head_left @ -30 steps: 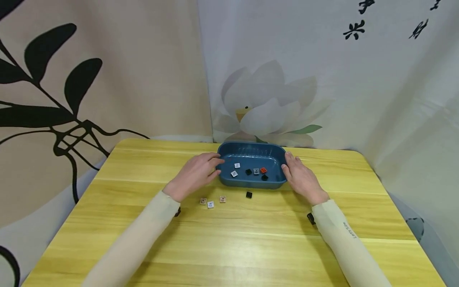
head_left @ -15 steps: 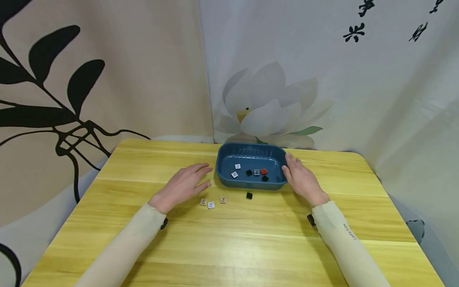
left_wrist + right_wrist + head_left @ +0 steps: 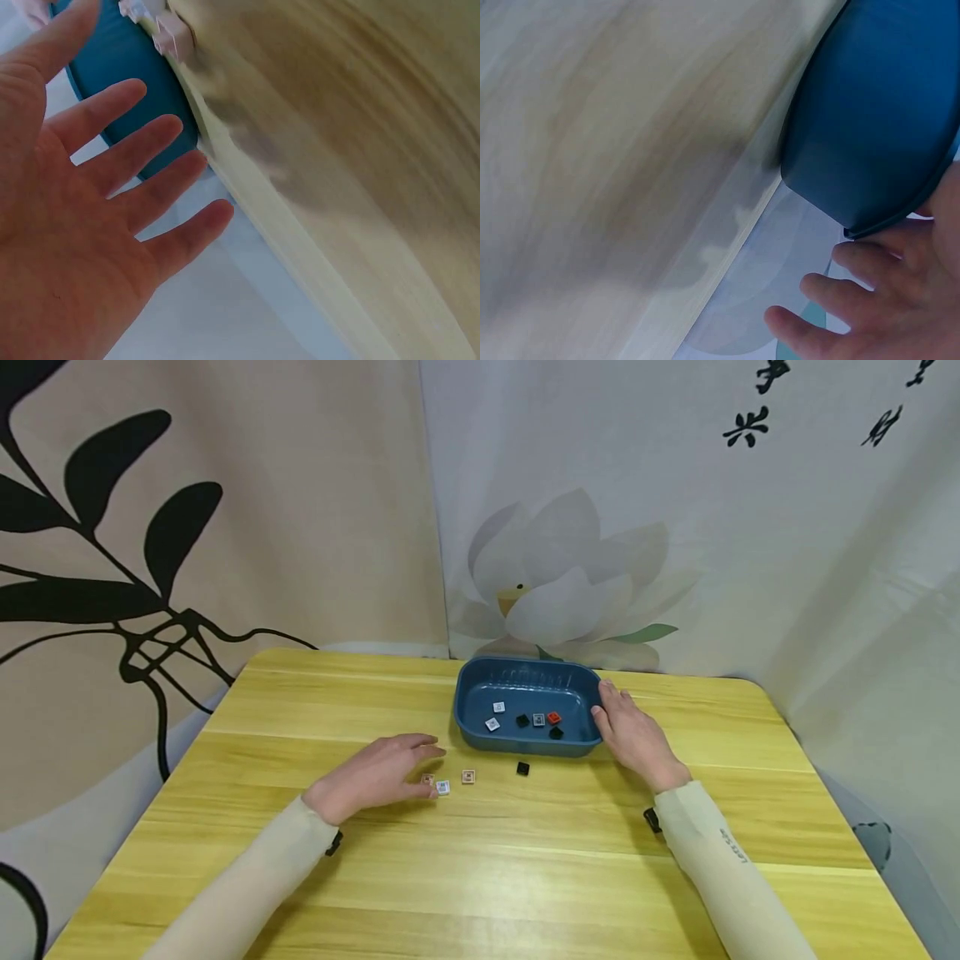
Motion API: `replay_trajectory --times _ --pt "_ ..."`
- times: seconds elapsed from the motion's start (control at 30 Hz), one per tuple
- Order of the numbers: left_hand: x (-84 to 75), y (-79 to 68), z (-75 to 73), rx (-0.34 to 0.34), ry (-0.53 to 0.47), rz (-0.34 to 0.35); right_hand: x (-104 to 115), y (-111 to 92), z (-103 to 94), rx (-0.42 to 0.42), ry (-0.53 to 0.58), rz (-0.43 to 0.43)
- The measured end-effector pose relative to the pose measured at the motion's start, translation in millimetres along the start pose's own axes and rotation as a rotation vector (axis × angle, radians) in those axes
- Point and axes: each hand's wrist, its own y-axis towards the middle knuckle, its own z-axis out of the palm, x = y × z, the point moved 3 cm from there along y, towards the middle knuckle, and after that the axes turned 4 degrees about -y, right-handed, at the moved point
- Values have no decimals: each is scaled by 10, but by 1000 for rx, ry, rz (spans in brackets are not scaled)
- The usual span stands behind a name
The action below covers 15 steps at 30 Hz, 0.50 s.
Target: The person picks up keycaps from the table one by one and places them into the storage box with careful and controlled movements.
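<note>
My left hand hovers low over the wooden table, fingers extended and spread, its thumb tip right at a small white square piece. A pinkish square piece lies beneath its fingers, partly covered. Another pinkish piece sits just to the right, and a black one farther along. At the right end of a blue rectangular tray, my right hand rests against the rim with fingers fairly straight. Inside the tray lie several such pieces, among them a red one and a white one.
The tray stands near the back edge of the wooden table. Close behind that edge hangs a printed curtain with leaves and a pale flower.
My left hand has let go of the tray's left end and come down leftward and nearer, to the loose pieces. My right hand stays at the tray's right end.
</note>
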Motion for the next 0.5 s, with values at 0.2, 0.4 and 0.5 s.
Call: replay_trajectory --times 0.2,0.4,0.5 --pt "-66 9 55 -29 58 60 -10 -6 -4 -5 -4 -5" --pt "-65 25 108 -34 78 75 -15 -2 6 0 6 -2" --pt "-58 20 114 -34 63 72 -11 3 7 2 6 -4"
